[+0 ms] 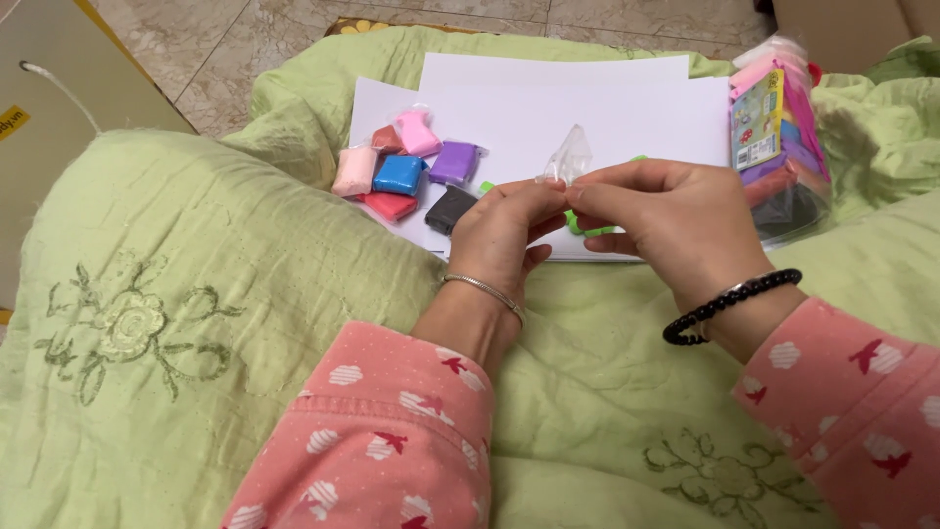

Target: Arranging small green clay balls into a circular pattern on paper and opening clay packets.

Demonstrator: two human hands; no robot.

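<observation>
My left hand (504,230) and my right hand (666,216) meet over a white paper sheet (548,108). Both pinch a small clear plastic wrapper (571,157) that sticks up between the fingertips. A green piece of clay (586,228) shows just under the fingers, partly hidden by them. Several small wrapped clay blocks lie to the left on the paper: a pink one (419,132), purple (454,162), blue (399,174), red (390,205), pale pink (353,171) and black (450,208).
A clear bag of many coloured clay packs (783,137) stands at the right of the paper. Everything rests on a green embroidered quilt (196,323). A tiled floor (245,49) and a cardboard box (49,98) lie beyond at the top left.
</observation>
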